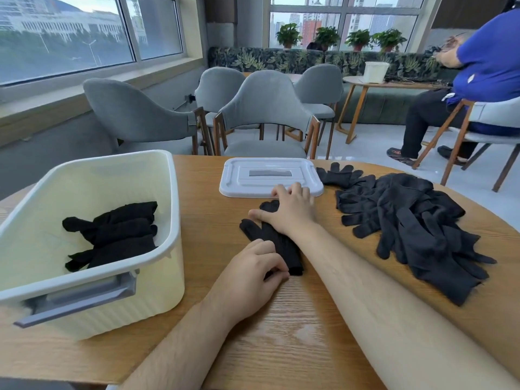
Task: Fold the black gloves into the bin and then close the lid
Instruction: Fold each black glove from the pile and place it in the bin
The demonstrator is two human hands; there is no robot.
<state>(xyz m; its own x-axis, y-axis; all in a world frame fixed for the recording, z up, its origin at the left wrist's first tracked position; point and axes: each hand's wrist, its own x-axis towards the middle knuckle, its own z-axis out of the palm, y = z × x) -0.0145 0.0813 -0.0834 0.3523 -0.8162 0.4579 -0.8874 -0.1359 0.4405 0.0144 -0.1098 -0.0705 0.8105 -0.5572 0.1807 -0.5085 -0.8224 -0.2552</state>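
Head view: black knitted glove (271, 239) is pressed flat under straight-fingered right hand (287, 212); near end seemingly pinched by curled left hand (250, 274). Edges should be aligned before folding over.

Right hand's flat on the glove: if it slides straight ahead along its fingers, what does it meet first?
The white lid. The right hand presses the glove with fingers aimed away from the person, their tips at the lid's near rim; whether they touch it is unclear.

Flat right hand (289, 213) on a black glove (277, 242), left hand (250, 274) at its cuff, between bin (175, 209) and glove pile (416, 220).
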